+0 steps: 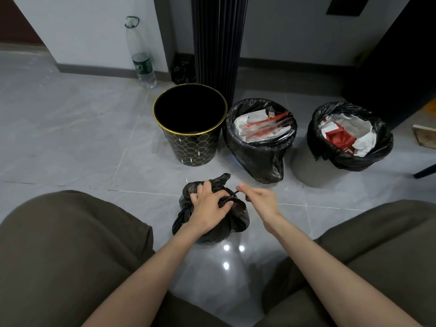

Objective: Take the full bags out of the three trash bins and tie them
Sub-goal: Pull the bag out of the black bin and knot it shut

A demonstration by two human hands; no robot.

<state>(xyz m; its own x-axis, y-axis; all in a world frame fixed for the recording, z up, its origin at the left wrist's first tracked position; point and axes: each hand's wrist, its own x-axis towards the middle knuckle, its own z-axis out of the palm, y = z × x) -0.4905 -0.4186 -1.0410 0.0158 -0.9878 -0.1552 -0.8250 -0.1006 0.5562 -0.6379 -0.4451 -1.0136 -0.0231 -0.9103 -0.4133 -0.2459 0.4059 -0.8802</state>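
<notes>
Between the knees, on the tiled floor (pixel 70 128), lies the first black bag (pixel 212 223), gathered at its neck. Left hand (pixel 210 206) presses down on the gathered plastic, fingers curled closed around it; right hand (pixel 259 197) pinches a thin twisted strand (pixel 232 195) of the bag and draws it sideways, apparently tightening a knot, though the knot itself is too dark to judge as finished. Just beyond the grip stands the patterned bin (pixel 188 142), unlined and with nothing visible inside. To the right of it, the middle bin (pixel 257 147) and the far-right bin (pixel 349 147) hold their black liners, both filled with red and white packaging. Progress: one bag out and nearly tied; two bags left to lift and tie.
</notes>
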